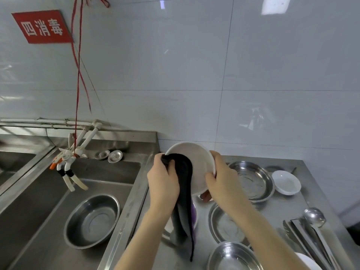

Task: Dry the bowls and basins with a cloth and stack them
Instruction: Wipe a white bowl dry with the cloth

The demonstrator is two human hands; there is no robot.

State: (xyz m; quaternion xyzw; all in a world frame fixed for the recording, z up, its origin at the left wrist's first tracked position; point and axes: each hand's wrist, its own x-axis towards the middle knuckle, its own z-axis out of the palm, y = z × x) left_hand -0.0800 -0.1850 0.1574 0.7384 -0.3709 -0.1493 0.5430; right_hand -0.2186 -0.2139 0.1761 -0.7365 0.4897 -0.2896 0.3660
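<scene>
A white bowl (196, 160) is held tilted above the steel counter, its inside facing me. My right hand (220, 178) grips its right rim. My left hand (162, 180) clutches a dark cloth (183, 191) and presses it against the bowl's left inner side; the cloth's tail hangs down past my wrist. On the counter lie steel basins: one at the back right (251, 182), one in the middle (226, 227), one at the front (231, 256). A small white bowl (286, 182) sits at the far right. Another steel basin (92, 221) rests in the sink.
The sink (48, 240) fills the left, with white taps (68, 164) hanging over it. A ladle (314, 217) and tongs (303, 236) lie at the counter's right edge. A purple-rimmed item (193, 215) sits partly hidden under the cloth. The tiled wall stands close behind.
</scene>
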